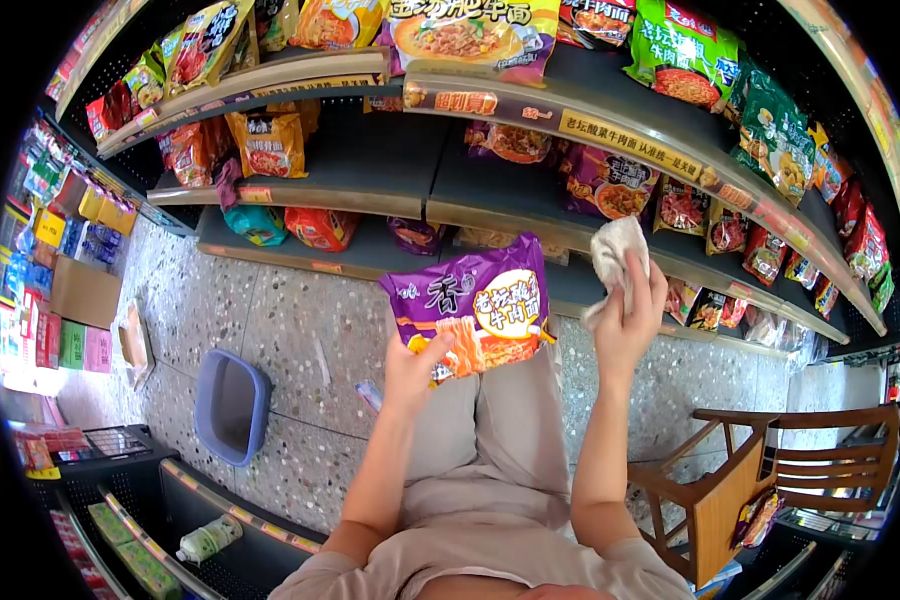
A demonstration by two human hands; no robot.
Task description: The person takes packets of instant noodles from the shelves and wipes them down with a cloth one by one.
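Note:
A purple packet of instant noodles (470,305), printed with a picture of noodles, is held up in front of me above my knees. My left hand (411,372) grips it at its lower left corner, thumb across the front. To the right, my right hand (630,310) is closed around a crumpled whitish cloth (618,250), raised near the edge of the lower shelf. The cloth and the packet are apart.
Curved shelves (350,150) with many noodle packets rise ahead. A blue-grey plastic bin (232,405) stands on the speckled floor at left. On the right is a wooden chair (715,500) with a noodle packet (758,518) on it. Another shelf rack (240,510) lies behind left.

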